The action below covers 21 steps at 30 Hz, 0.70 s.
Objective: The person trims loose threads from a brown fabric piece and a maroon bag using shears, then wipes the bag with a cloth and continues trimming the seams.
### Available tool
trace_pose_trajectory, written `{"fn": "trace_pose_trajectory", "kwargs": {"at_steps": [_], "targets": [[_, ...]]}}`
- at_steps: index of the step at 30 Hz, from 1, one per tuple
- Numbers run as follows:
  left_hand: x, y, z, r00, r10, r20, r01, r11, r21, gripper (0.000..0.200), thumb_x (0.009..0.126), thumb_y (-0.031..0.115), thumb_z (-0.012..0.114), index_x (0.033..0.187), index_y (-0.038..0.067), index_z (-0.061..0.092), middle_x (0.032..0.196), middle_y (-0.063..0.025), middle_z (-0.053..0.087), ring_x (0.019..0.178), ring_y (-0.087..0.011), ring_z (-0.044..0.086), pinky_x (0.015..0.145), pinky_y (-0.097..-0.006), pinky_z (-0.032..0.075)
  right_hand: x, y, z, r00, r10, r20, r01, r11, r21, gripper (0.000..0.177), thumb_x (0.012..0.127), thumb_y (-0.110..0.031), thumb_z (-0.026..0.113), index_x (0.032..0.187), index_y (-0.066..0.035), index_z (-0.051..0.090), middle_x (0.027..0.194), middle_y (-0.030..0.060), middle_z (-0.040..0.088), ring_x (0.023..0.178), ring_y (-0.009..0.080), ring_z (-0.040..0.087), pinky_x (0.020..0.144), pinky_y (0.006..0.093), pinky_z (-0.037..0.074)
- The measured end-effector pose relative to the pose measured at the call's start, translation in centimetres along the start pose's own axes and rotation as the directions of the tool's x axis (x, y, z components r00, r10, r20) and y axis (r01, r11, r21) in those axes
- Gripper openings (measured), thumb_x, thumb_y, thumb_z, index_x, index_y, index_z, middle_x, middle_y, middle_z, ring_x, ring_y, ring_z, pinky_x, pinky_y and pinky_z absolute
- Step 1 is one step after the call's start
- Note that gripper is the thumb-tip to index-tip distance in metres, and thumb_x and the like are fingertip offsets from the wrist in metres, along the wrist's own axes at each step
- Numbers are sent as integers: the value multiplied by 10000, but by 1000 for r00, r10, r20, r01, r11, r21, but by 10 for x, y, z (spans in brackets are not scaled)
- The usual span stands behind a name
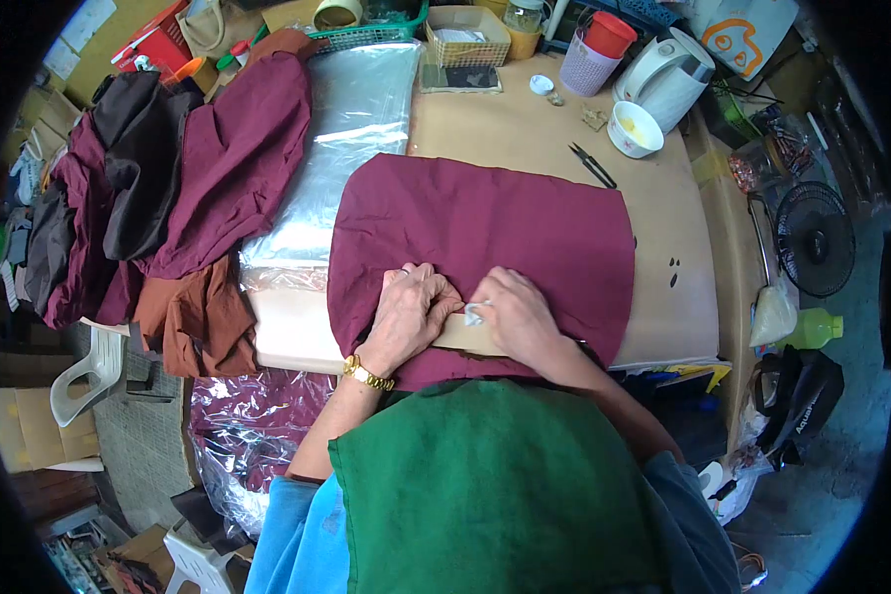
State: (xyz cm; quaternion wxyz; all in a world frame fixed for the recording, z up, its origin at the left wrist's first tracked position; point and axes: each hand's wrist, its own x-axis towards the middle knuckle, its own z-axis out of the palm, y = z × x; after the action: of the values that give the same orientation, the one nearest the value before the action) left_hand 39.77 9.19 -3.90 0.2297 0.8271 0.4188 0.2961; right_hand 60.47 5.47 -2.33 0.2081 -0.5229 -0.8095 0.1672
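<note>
A maroon garment (485,223) lies spread over the tan-covered table in front of me. My left hand (408,309) is closed at its near edge, thumb and fingers pinching the cloth. Just to the right, my right hand (515,315) is closed around a small crumpled white cloth or tissue (474,314) at the same edge. Its fingertips are partly hidden by the hand. Between the two hands a strip of the tan tabletop (475,339) shows, with more maroon cloth close to my body.
Maroon, black and rust garments (233,163) are heaped at left, beside a stack of clear plastic bags (356,129). Thread snips (593,165), a white bowl (635,131) and an electric kettle (663,79) stand at back right. A black fan (815,238) is at far right.
</note>
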Motion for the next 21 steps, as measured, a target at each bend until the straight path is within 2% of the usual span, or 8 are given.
{"fn": "trace_pose_trajectory", "kwargs": {"at_steps": [4, 8, 10, 12, 13, 17, 18, 21], "targets": [[-2, -2, -1, 1000, 27, 6, -27, 1000, 14, 100, 824, 188, 754, 790, 104, 712, 784, -43, 601, 787, -235, 547, 761, -374, 374, -8, 0, -10, 999, 34, -22, -33, 999, 22, 70, 838, -79, 608, 904, -68, 584, 909, 118, 572, 919, 313, 581, 849, 425, 417], [-1, 4, 2, 995, 87, -48, -88, 996, -15, 78, 817, 161, 758, 830, 108, 702, 797, -35, 598, 797, -229, 552, 782, -371, 379, -16, 3, -43, 954, 249, 169, -209, 952, -226, 135, 823, -90, 679, 908, -51, 581, 931, 127, 585, 938, 337, 581, 835, 438, 441], [0, 13, 4, 993, 101, -67, -104, 994, -45, 80, 813, 151, 760, 843, 110, 698, 811, -33, 601, 809, -224, 558, 802, -370, 383, -8, -18, -37, 995, 97, 3, -97, 993, 64, 168, 805, -35, 631, 960, -61, 571, 955, 124, 586, 977, 335, 577, 871, 446, 454], [4, 31, -3, 958, 230, -169, -223, 973, 59, 112, 786, 144, 780, 848, 114, 691, 855, -24, 608, 841, -220, 569, 849, -378, 384, -7, -17, -13, 995, 21, -101, -15, 998, 54, 203, 794, 14, 616, 977, -56, 561, 933, 134, 583, 945, 350, 580, 839, 464, 476], [0, 42, -14, 975, 197, -106, -185, 977, 108, 89, 775, 137, 757, 835, 139, 691, 1022, -40, 622, 963, -243, 570, 909, -414, 377, -7, -6, -2, 995, 14, -99, -10, 999, 42, 193, 797, 14, 613, 972, -51, 566, 933, 135, 584, 938, 352, 579, 826, 465, 481], [-24, 35, -27, 987, 47, -156, 22, 909, 415, 105, 752, 109, 679, 824, 182, 699, 1284, -119, 549, 1153, -330, 501, 986, -486, 352, 0, -4, -25, 980, 28, -198, -9, 995, 99, 112, 798, 30, 603, 889, -36, 612, 900, 129, 603, 901, 354, 588, 796, 460, 494], [-30, 32, -30, 986, 22, -163, 63, 865, 497, 104, 742, 104, 681, 812, 178, 702, 1275, -120, 552, 1164, -334, 497, 976, -464, 370, 4, -1, -33, 961, 29, -275, -2, 995, 99, 99, 791, 37, 606, 859, -33, 622, 886, 128, 608, 894, 351, 592, 788, 458, 496], [-45, 21, -43, 985, -7, -174, 75, 917, 391, 179, 701, 6, 666, 819, 135, 705, 1196, -130, 589, 1120, -334, 547, 924, -435, 439, 18, 8, -52, 934, 102, -342, -52, 987, 151, 129, 758, 82, 623, 841, -16, 618, 884, 131, 609, 879, 342, 602, 778, 451, 498]]}}
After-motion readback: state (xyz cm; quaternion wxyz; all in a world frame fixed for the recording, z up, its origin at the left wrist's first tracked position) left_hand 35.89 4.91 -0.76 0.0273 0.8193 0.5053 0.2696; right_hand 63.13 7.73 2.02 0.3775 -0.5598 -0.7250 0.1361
